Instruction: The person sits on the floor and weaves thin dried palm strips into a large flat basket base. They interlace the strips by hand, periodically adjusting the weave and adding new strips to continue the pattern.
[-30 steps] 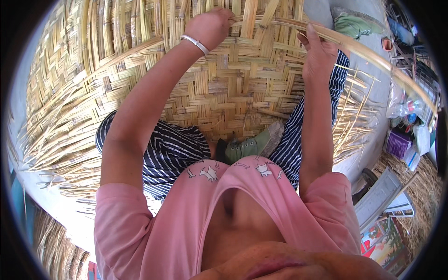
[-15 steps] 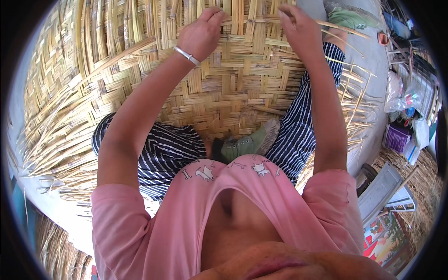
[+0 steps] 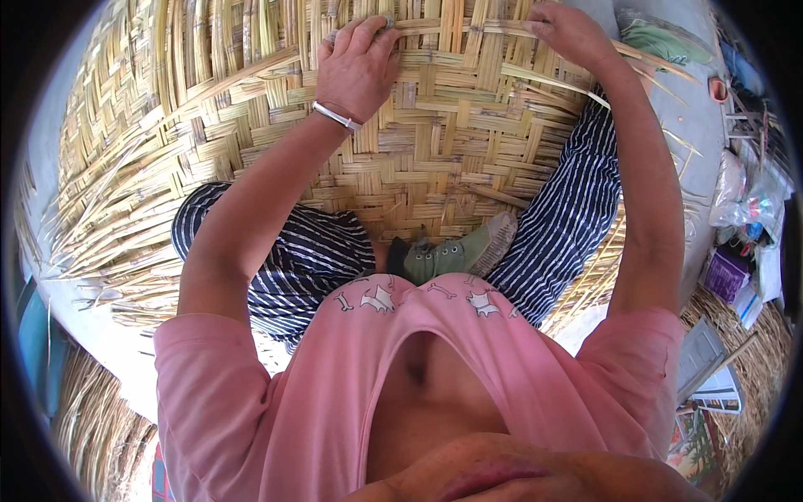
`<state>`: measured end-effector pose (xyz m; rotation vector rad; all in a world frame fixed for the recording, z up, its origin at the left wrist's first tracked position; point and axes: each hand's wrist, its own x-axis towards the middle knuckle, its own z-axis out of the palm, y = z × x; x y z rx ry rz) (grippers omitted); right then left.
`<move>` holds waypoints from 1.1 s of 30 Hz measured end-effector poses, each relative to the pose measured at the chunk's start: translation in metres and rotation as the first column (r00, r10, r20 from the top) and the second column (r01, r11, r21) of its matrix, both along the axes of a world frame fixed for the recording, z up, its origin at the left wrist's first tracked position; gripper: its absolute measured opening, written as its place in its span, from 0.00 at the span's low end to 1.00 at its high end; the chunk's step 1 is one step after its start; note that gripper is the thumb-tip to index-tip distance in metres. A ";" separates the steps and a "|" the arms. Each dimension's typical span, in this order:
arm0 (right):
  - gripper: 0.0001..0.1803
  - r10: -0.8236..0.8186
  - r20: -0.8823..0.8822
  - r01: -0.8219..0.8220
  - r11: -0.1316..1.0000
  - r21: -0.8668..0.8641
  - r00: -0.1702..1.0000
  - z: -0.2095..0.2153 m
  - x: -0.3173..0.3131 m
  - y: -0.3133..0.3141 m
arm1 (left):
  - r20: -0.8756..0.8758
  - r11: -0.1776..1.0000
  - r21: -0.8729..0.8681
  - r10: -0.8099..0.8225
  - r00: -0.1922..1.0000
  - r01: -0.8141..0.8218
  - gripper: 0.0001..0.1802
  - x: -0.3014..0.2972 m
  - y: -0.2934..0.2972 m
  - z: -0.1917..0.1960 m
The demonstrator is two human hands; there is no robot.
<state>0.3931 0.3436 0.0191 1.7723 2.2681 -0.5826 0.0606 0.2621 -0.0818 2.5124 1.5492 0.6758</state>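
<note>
"Where does the cane strip (image 3: 506, 27) lie?"

"Across the far part of the woven mat (image 3: 468, 142), its long axis running left to right, roughly from one hand to the other."

"Which hand is nearer to it?"

"Both are at it. The right hand (image 3: 573, 33) pinches it between thumb and fingers; the left hand (image 3: 358, 71) rests at its left, fingers bent. Whether those grip it, I can't tell."

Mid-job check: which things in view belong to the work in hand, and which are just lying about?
In the work:
woven mat, spread in front of the person
long pale strip, lying across it, left hand and right hand at it

Lying about, off to the right:
purple box
clear plastic bags
small reddish-brown container
</note>
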 end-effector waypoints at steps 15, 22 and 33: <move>0.12 0.061 0.087 -0.062 0.998 0.003 0.994 0.031 -0.014 0.000 | 0.015 0.998 -0.059 0.006 1.000 -0.005 0.20 0.005 0.000 -0.001; 0.15 0.028 0.065 -0.022 0.996 -0.090 0.997 0.017 -0.017 -0.005 | 0.077 1.000 -0.030 0.011 0.997 -0.008 0.18 0.005 0.002 -0.001; 0.16 0.159 0.004 -0.155 0.971 -0.180 0.987 0.002 -0.025 0.008 | 0.097 0.997 0.078 -0.017 0.995 0.009 0.16 0.006 0.008 -0.008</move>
